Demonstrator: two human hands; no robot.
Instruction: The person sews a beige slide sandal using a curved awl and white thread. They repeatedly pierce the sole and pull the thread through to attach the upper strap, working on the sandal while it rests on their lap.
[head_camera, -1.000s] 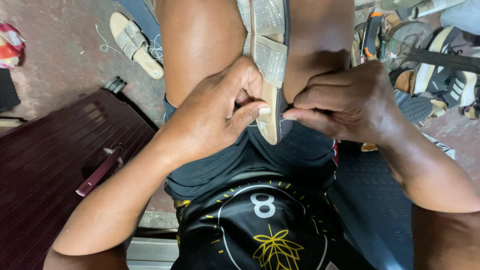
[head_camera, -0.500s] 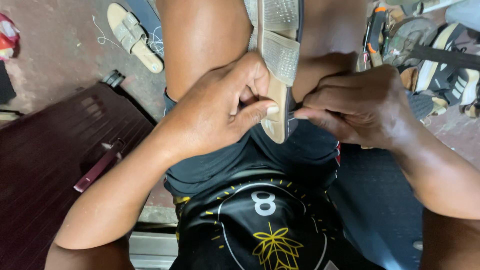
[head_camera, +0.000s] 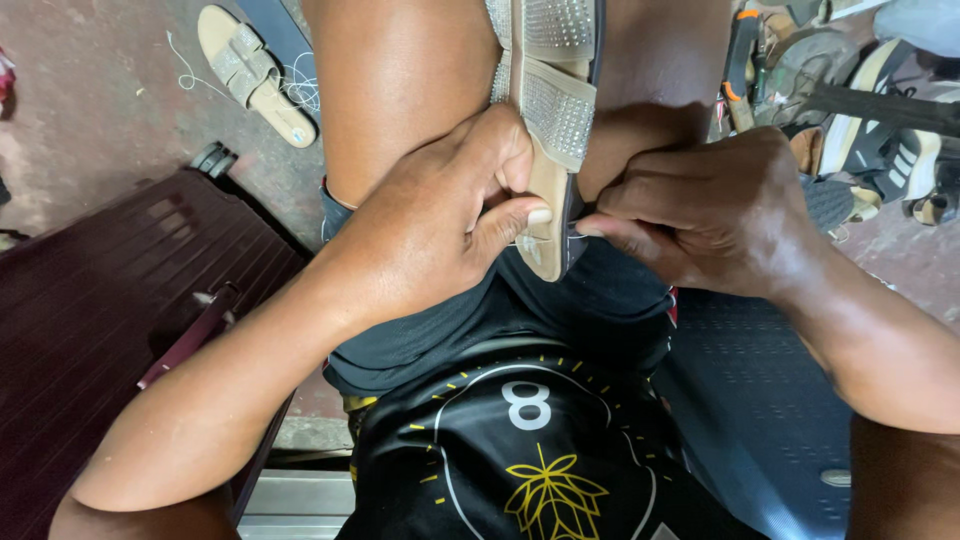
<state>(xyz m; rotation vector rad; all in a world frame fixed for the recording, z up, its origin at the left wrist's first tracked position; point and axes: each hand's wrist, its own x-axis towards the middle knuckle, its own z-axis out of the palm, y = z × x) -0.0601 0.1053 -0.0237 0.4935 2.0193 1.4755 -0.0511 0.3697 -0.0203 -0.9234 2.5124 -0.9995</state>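
Note:
A beige sandal with a studded, glittery strap stands on edge between my knees, its heel end pointing down toward my lap. My left hand grips that heel end, thumb pressed against the sole's side. My right hand pinches the dark rim of the sole from the other side, fingertips meeting my left thumb. Whether it holds a small tool I cannot tell. I sit with dark shorts and a black printed shirt below the hands.
A matching beige sandal lies on the reddish floor at the upper left, with loose thread beside it. A dark ribbed case sits at my left. Several shoes and tools are piled at the upper right.
The sandal and both hands have shifted slightly right and down in view. Both hands keep the same grip at the heel end.

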